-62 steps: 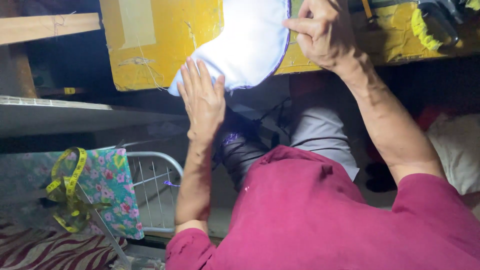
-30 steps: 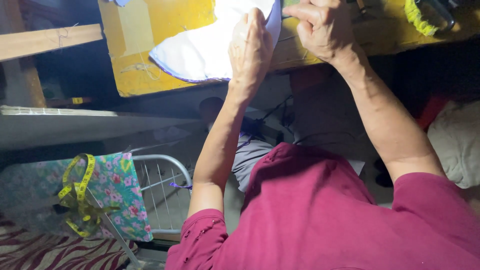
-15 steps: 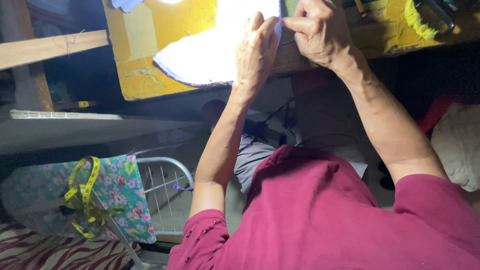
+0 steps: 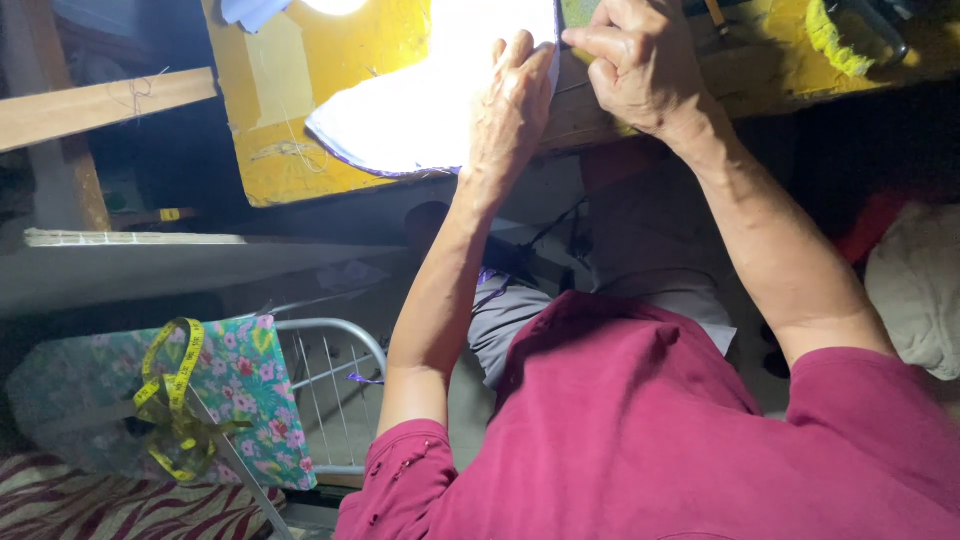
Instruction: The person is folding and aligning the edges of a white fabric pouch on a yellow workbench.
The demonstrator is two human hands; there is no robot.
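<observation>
White fabric [image 4: 420, 105], brightly lit and edged with a thin purple line along its curved lower border, was seen spread flat on the yellow table [image 4: 270, 150] in the upper middle of the frame. Its long axis ran from the lower left, where the rounded edge hung just past the table's front, up towards the right, where it was lost in the glare near the top edge. The left hand [image 4: 512, 105] was laid on the right-hand part of the cloth, palm down, its fingers [image 4: 520, 60] stretched out flat and loose rather than curled, so that the cloth was pressed and not gripped. The bulk of the fabric therefore lay to the left of and below those fingers. The right hand [image 4: 640, 65] was set just beside the left one, at the cloth's right edge, with its fingers bent inwards in a loose clench; whether a fold of the cloth or some small tool was pinched there could not be told. Of the two, the left hand was the nearer to the cloth's middle. Further out, a wooden bar [image 4: 100, 105] was seen at the upper left, and a floral bag [image 4: 250, 390] with a yellow measuring tape [image 4: 170, 400] draped over it was seen at the lower left, well apart from both hands.
</observation>
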